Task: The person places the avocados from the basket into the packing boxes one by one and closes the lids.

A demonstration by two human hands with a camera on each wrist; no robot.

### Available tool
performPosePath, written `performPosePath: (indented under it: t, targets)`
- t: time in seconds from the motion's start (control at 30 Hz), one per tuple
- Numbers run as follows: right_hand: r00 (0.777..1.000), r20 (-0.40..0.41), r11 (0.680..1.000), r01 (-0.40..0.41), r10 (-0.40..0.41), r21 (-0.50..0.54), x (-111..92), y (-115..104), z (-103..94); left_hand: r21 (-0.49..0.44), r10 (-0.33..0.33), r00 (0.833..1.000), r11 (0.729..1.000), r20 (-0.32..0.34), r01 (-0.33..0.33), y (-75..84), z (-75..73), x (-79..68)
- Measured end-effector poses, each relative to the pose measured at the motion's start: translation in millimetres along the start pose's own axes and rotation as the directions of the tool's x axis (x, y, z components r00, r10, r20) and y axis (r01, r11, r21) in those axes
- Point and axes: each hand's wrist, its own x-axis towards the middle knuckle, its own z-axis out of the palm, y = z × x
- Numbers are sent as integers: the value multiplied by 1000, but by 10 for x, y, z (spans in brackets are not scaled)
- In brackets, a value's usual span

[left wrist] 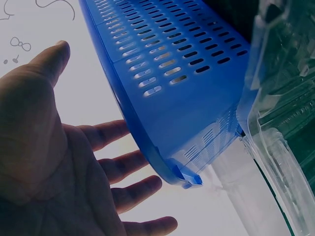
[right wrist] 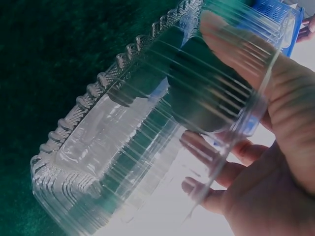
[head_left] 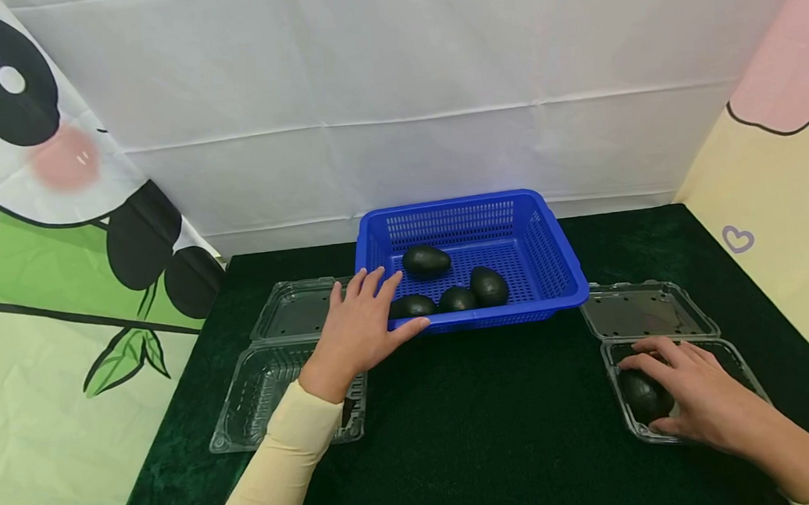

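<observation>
Nearest to us, the right hand (head_left: 696, 396) lies over the open right box (head_left: 747, 373) at the bench's (head_left: 472, 420) near right, fingers curved round a dark avocado (head_left: 643, 396) that sits in the box's tray. The head view shows the hand from above, covering the fruit. The right wrist view shows what that one cannot: through the ribbed clear wall of the box (right wrist: 123, 147) we see the avocado (right wrist: 206, 93) inside, with the thumb above it and the fingers (right wrist: 211, 152) below, wrapped round it.

A little farther, on the left, the left hand (head_left: 363, 326) reaches forward from a cream sleeve (head_left: 285, 464), palm down, fingers spread and straight, holding nothing. Its fingertips lie at the near left corner of the blue basket (head_left: 553, 258); we cannot tell from above whether they touch the rim. The left wrist view shows the open palm (left wrist: 54, 172) beside the basket's slotted wall (left wrist: 172, 64), with a gap between fingers and plastic. Under the forearm lies the open left box (head_left: 259, 396); its clear edge (left wrist: 285, 123) shows at the right of that view.

Farther still, four avocados (head_left: 426, 260) lie in the basket, one behind and three in a row at the front. Beyond the bench hangs a white cloth (head_left: 400, 88).
</observation>
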Motion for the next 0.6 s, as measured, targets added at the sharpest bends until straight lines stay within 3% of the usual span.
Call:
performPosePath:
  t: [0.3, 0.6]
  targets:
    - [999, 45, 1000, -17, 17, 13, -4, 11, -41, -6, -1, 1000, 1000, 2, 1, -3, 2, -2]
    - [1000, -2, 999, 1, -1, 35, -15, 8, -144, -17, -3, 1000, 1000, 6, 3, -5, 6, -9]
